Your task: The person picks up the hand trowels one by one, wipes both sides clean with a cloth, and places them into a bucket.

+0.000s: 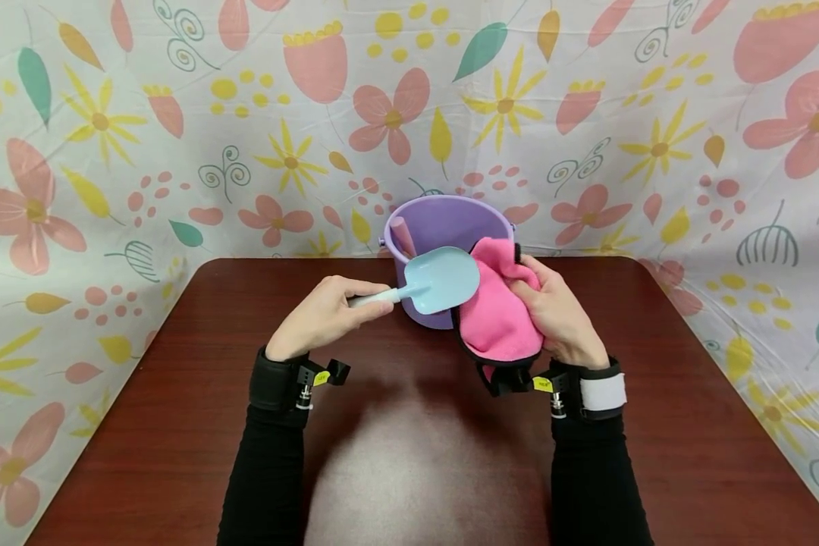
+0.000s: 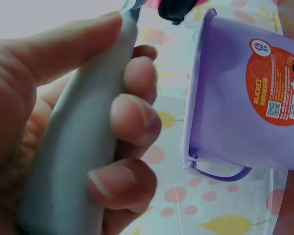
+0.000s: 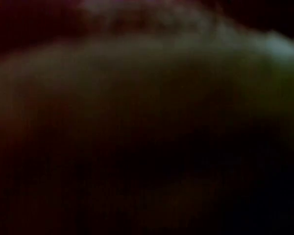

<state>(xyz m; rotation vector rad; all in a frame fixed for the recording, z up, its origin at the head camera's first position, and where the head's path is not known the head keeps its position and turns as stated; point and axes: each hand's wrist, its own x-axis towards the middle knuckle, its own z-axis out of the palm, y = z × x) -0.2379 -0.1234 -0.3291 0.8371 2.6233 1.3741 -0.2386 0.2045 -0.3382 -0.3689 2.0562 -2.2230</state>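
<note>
In the head view my left hand point(image 1: 327, 312) grips a light blue toy shovel point(image 1: 444, 279) by its pale handle, with the blade pointing right. The left wrist view shows the fingers curled round that handle point(image 2: 81, 137). My right hand point(image 1: 561, 318) holds a bright pink cloth point(image 1: 497, 315) with black edging, pinched near its upper right side. The shovel's blade overlaps the cloth's left edge in this view. Behind both stands a purple bucket point(image 1: 450, 220), its lower front partly hidden. The right wrist view is dark and blurred, with little to make out.
A pink stick-like handle point(image 1: 403, 236) leans inside the bucket at its left. The bucket stands near the back of the dark reddish-brown table point(image 1: 177, 440). A flower-patterned curtain point(image 1: 259, 114) hangs close behind the table and along both sides.
</note>
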